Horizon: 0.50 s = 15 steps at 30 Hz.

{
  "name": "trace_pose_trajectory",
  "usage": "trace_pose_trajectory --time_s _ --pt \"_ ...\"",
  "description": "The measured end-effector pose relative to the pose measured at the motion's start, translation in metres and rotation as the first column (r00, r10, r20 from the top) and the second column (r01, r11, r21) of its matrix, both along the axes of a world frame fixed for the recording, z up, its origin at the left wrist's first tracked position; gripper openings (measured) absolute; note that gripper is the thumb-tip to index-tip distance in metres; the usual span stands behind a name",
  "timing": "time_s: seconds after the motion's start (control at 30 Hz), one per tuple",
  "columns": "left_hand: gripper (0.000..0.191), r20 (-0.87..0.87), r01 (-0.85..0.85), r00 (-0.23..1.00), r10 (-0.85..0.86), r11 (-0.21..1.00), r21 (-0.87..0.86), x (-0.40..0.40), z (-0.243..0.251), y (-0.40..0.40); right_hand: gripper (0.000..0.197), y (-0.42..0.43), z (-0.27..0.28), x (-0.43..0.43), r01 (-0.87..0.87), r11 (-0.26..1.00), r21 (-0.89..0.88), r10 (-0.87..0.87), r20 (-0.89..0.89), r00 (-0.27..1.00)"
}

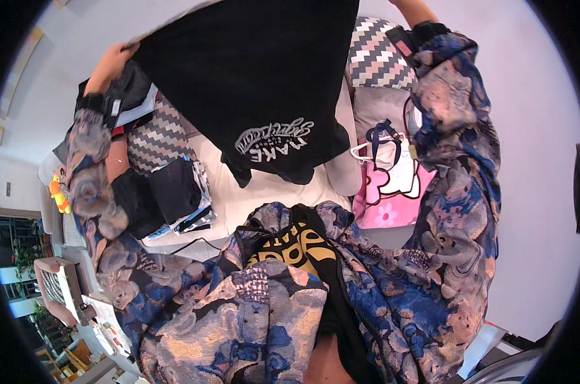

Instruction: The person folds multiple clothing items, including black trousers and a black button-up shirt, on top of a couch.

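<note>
A black T-shirt (251, 81) with pale printed lettering hangs spread out upside down in front of me. My left hand (112, 60) is raised at the upper left, its fingers closed on one edge of the shirt. At the top right my right hand (407, 6) is raised beside the shirt's other side, but its fingers are cut off by the picture's top edge, so its grip cannot be seen. Folded dark and patterned clothes (177, 189) lie stacked below my left forearm.
A beige sofa (271, 192) spans the middle. Zigzag-patterned cushions (378, 53) rest at its right and left. A pink cloth with a cartoon print (386, 211) lies at the right, with a white bag with dark straps (388, 149) on it. A dark cable runs along the sofa's front.
</note>
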State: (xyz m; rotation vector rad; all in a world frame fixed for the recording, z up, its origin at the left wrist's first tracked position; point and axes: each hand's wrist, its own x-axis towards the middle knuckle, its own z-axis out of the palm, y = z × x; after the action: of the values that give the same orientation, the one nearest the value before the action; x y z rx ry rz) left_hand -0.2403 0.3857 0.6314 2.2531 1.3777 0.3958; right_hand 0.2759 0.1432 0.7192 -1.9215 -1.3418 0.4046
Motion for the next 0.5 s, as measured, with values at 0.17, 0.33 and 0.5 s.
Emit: trace_pose_trajectory --time_s 0.17,0.33,0.5 --pt "0.028 -0.013 0.009 1.0 0.003 0.524 0.852 0.02 0.024 0.02 0.028 0.023 -0.001 0.012 0.153 0.889 0.432 -0.093 -0.157 0.983" --pt "0.035 0.015 0.002 1.0 -0.025 0.573 0.819 0.006 0.078 -0.021 0.035 -0.007 0.023 0.011 0.15 0.801 0.579 0.008 -0.262 0.965" --pt "0.03 0.127 0.017 0.98 -0.151 0.705 0.709 -0.01 0.047 -0.142 0.019 -0.083 -0.037 0.01 0.175 0.678 0.714 0.003 -0.241 0.97"
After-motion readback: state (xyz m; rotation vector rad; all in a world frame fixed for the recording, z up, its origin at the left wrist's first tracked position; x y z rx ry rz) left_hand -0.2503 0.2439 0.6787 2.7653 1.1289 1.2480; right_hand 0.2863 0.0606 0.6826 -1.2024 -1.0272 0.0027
